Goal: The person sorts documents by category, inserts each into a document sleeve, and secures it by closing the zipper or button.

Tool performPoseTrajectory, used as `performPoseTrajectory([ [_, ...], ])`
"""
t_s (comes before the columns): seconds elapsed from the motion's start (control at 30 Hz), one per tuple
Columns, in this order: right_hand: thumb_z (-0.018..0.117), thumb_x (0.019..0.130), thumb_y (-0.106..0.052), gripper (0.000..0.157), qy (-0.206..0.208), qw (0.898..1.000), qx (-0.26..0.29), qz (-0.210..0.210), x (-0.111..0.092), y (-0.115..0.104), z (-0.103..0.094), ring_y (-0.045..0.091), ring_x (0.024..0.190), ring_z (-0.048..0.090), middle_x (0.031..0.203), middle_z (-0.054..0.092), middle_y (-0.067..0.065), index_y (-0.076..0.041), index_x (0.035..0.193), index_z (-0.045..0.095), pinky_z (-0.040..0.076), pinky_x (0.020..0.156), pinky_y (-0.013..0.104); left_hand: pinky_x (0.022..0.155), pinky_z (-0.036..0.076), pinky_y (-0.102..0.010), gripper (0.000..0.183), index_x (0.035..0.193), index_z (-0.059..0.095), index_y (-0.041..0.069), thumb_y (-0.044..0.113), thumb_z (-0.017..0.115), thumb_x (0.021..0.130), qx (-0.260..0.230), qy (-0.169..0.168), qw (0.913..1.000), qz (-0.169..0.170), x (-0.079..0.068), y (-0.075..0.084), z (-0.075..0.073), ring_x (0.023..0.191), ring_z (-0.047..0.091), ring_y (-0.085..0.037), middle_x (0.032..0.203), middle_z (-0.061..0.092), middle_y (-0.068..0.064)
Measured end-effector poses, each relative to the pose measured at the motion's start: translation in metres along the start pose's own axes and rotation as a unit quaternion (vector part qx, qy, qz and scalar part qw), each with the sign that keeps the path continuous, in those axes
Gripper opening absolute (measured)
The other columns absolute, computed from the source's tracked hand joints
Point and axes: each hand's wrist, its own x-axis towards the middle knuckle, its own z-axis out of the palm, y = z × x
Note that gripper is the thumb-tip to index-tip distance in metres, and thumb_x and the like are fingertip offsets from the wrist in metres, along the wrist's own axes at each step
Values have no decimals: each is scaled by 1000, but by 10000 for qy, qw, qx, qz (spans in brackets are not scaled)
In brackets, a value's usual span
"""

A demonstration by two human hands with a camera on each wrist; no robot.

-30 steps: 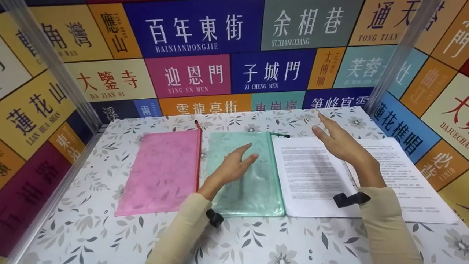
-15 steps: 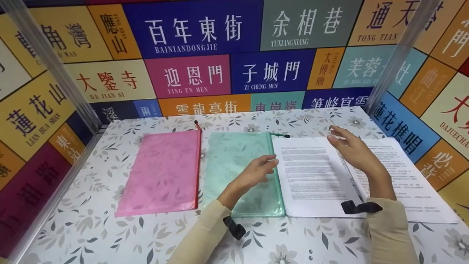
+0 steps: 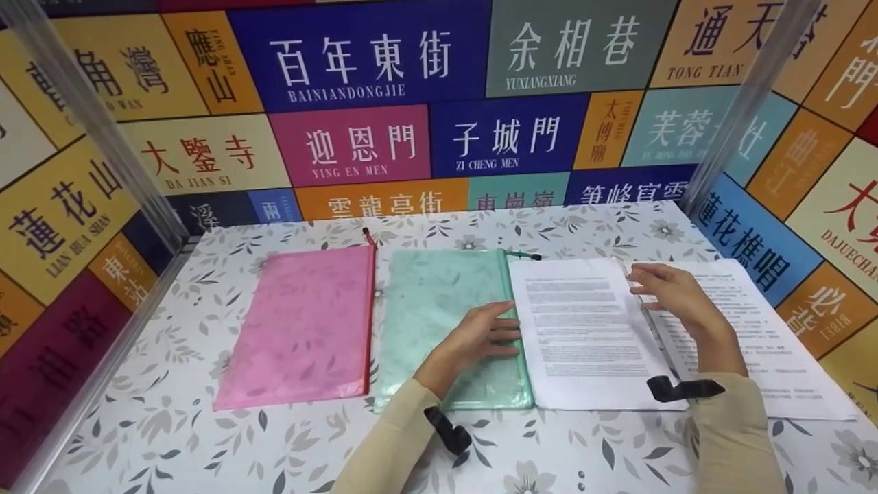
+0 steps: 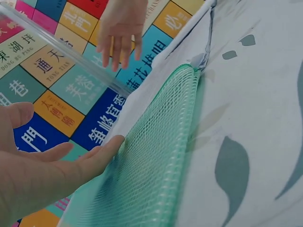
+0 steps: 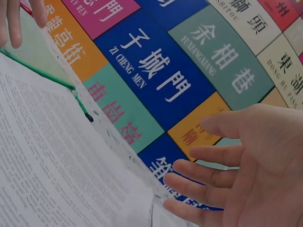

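Note:
My left hand (image 3: 475, 336) hovers over the right edge of the green zip folder (image 3: 439, 288), fingers loosely bent and holding nothing. In the left wrist view one fingertip lies against or just above the folder's mesh (image 4: 156, 127); contact is hard to judge. Printed white sheets (image 3: 583, 322) lie right beside the folder. Above their right edge is my right hand (image 3: 679, 298), its fingers spread and relaxed with nothing in them, as the right wrist view shows. A second set of printed sheets (image 3: 761, 343) lies partly under that hand and forearm.
A pink zip folder (image 3: 302, 322) with a red zip lies left of the green one. The floral tablecloth (image 3: 158, 418) covers the table. Colourful sign-patterned walls (image 3: 363, 55) stand behind and at both sides, with clear corner posts (image 3: 741, 116).
The left hand has moved right, from the middle of the green folder to its right edge. My right hand has come lower and slightly right over the sheets. Folders and papers stay put.

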Motion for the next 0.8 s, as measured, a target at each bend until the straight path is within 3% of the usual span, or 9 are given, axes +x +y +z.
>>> performPoseTrajectory([
  [0.13, 39, 105, -51, 73, -70, 9991, 153, 385, 2, 9, 0, 40, 143, 42, 159, 34, 25, -3, 158, 26, 51, 108, 40, 97, 58, -43, 65, 155, 35, 11, 40, 56, 101, -258, -71, 9995, -164, 2, -3, -2, 128, 59, -33, 145, 51, -24],
  [0.3, 39, 106, -47, 70, -59, 9968, 270, 749, 5, 16, 1, 42, 145, 38, 160, 31, 26, -1, 157, 25, 44, 115, 48, 96, 59, -44, 64, 153, 39, 13, 43, 57, 100, -292, -64, 9993, -245, 4, -2, -4, 125, 61, -31, 141, 55, -23],
  [0.5, 44, 104, -44, 74, -220, 9907, 257, 1318, 7, 23, 2, 44, 145, 34, 159, 28, 28, 1, 158, 20, 47, 111, 45, 97, 58, -44, 64, 153, 40, 13, 43, 57, 99, -289, -79, 9991, -291, 4, -1, -5, 127, 60, -30, 142, 55, -22],
  [0.63, 46, 104, -44, 77, -306, 9881, 290, 1478, 10, 25, 4, 43, 144, 34, 159, 28, 29, 3, 157, 19, 48, 109, 43, 98, 57, -44, 62, 153, 40, 12, 42, 55, 101, -259, -94, 9993, -244, 3, -3, -5, 130, 58, -30, 145, 53, -22],
  [0.8, 52, 101, -43, 77, -206, 9891, 37, 1457, 15, 30, 6, 28, 118, 51, 142, 45, 23, 6, 154, 26, 52, 89, 27, 100, 57, -43, 61, 152, 40, 10, 40, 55, 101, -252, -154, 9994, -172, 2, -6, -4, 132, 56, -29, 147, 52, -20],
])
